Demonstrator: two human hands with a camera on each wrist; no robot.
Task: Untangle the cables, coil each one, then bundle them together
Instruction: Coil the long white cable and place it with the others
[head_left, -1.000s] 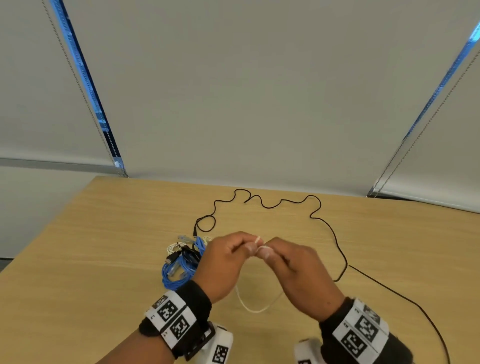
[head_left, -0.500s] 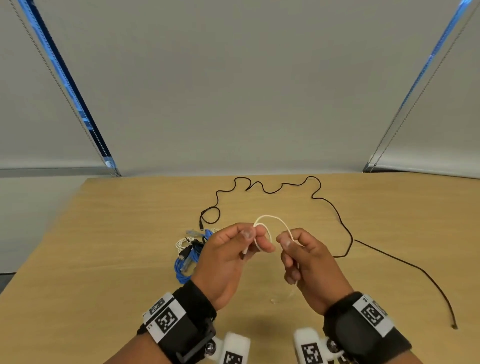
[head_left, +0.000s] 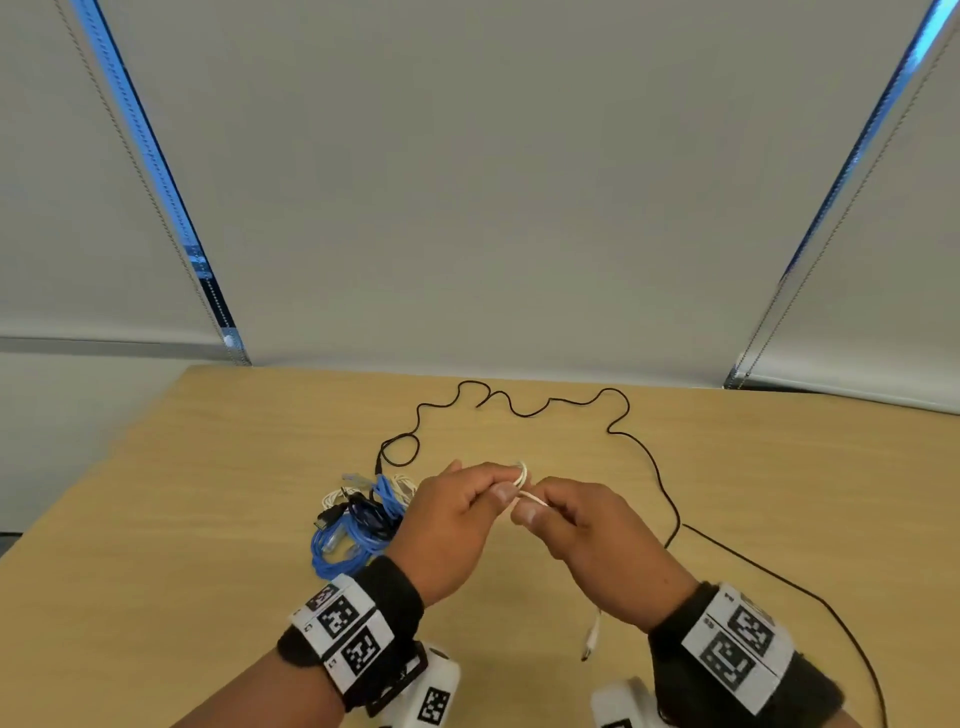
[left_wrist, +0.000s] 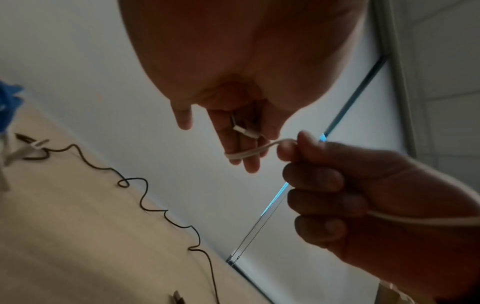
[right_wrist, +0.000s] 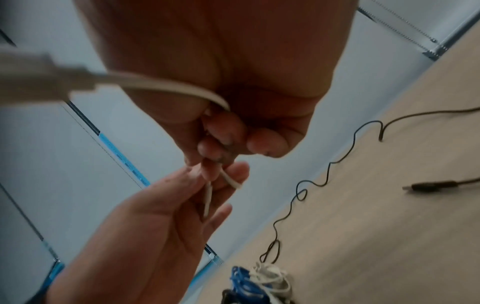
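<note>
My left hand (head_left: 467, 499) and right hand (head_left: 550, 512) meet above the middle of the table, both pinching a thin white cable (head_left: 521, 475). A small loop of it wraps round my left fingers (left_wrist: 244, 154), with one plug (left_wrist: 245, 131) against them. The cable runs through my curled right fist (left_wrist: 319, 179) and its other plug (head_left: 591, 644) dangles below that wrist. A tangle of blue, black and white cables (head_left: 358, 519) lies left of my left hand. A long black cable (head_left: 618, 431) snakes loose across the far table.
The wooden table (head_left: 208, 493) ends at a grey wall with window blinds and bead chains (head_left: 810, 270). The black cable trails off towards the right front edge (head_left: 852, 639), its plug (right_wrist: 426, 186) lying flat on the wood.
The wide white loop that stood between my hands has been drawn down to a small one on my left fingers. My hands have closed together again, and the free plug now hangs below my right wrist.
</note>
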